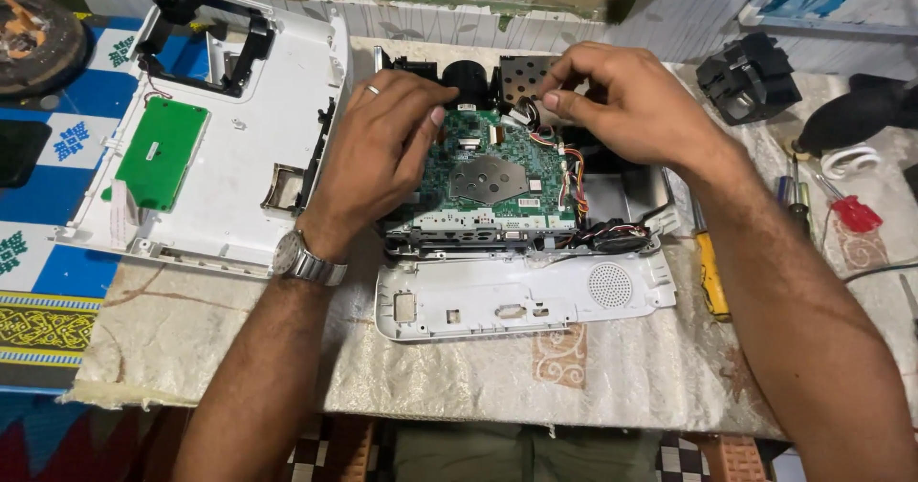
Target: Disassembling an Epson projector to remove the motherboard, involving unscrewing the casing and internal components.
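Presently | green circuit board [497, 171] seated in opened projector chassis [521, 295] on counter [239, 348] | left hand [378, 147] flat, steadying board's left edge | right hand [612, 99] pinching wire connector [524, 111] at board's upper right | advise: pull straight, never by wires.

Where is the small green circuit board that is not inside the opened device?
In the head view, the small green circuit board sits at the left, mounted on the removed white cover, left of the left hand.
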